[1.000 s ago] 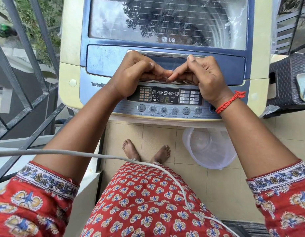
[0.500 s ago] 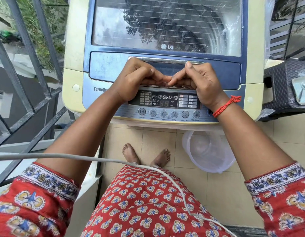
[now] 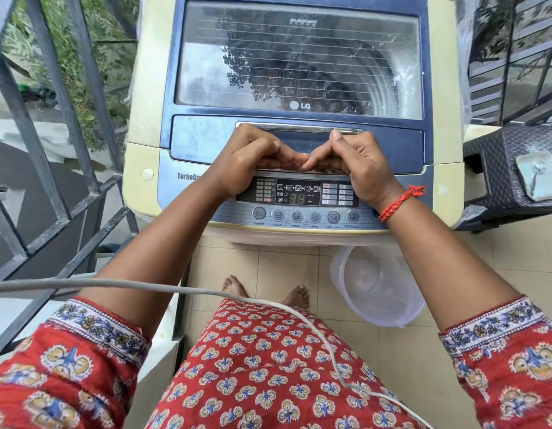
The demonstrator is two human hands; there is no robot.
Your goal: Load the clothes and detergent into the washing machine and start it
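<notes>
The top-loading washing machine (image 3: pixel 150 125) stands in front of me with its glass lid (image 3: pixel 299 57) closed; reflections hide what is inside. My left hand (image 3: pixel 253 162) and my right hand (image 3: pixel 358 162) rest side by side on the lid's front edge, just above the control panel (image 3: pixel 299 196). Both have their fingers curled in, with the fingertips meeting in the middle, and I see nothing held in either. The panel display is lit and shows digits. A row of round buttons (image 3: pixel 305 216) lies below my wrists. No clothes or detergent are in view.
A clear plastic tub (image 3: pixel 376 289) sits on the tiled floor at the machine's right foot, beside my bare feet. A metal railing (image 3: pixel 51 150) runs along the left. A dark woven stand (image 3: pixel 516 168) is at the right. A grey cable (image 3: pixel 144 287) crosses my lap.
Both hands keep the same curled pose on the lid's front edge. The view has tilted slightly, so the machine sits lower in frame.
</notes>
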